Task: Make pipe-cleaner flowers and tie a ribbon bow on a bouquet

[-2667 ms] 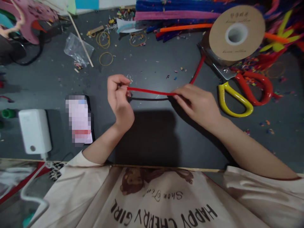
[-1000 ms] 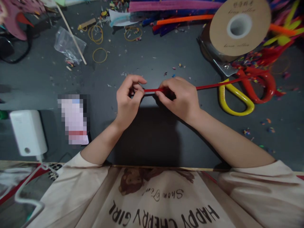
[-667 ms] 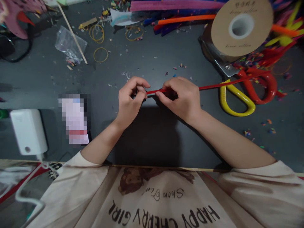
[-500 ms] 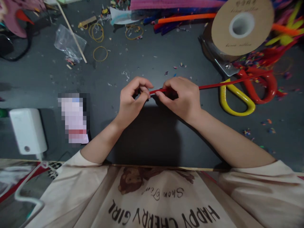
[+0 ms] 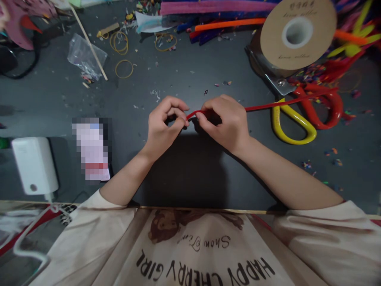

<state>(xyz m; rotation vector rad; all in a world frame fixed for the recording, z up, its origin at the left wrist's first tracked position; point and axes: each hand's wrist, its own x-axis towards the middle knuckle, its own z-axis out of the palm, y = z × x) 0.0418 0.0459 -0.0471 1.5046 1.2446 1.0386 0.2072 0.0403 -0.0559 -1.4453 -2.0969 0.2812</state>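
Note:
Between my two hands runs a long red pipe cleaner (image 5: 262, 107). The fingertips of my left hand (image 5: 164, 126) pinch its left end. My right hand (image 5: 229, 122) grips it a short way along, with thumb and forefinger closed on it. The short piece between the hands arches slightly upward. To the right of my right hand the pipe cleaner stretches out straight, passing over the handles of the scissors (image 5: 294, 137), which have one yellow and one red loop.
A ribbon spool (image 5: 274, 47) rests over the scissor blades. Coloured pipe cleaners (image 5: 232, 24) lie along the back. Rubber bands (image 5: 124, 68), a plastic bag (image 5: 85, 55) and a wooden stick (image 5: 89, 41) are at the back left. A phone (image 5: 92, 149) and a white corded device (image 5: 35, 165) sit left.
The stretch of pipe cleaner between my hands has gone from nearly straight to a slight upward bend. Both hands keep their hold. The whole view has shifted a little.

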